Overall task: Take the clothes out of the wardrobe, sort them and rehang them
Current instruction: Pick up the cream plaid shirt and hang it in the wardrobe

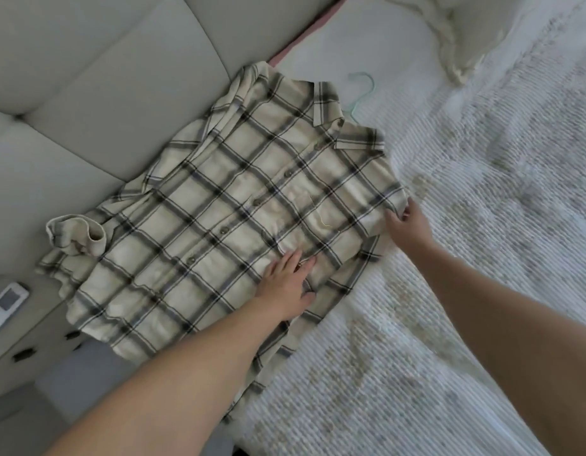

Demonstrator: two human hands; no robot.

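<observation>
Plaid shirt point(219, 205) lies flat, collar far, hem near; pressed mid-front by flat left hand point(286, 287), right edge pinched by right hand point(408, 225); hanger point(362, 90) beyond collar.

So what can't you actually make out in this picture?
- Hanger, head view: only the green hook shows; the plaid shirt covers the rest.
- Right hand: its grip on the shirt's sleeve edge is partly hidden by folded cloth.
- White device: cut off by the left edge, too blurred to identify.
</observation>
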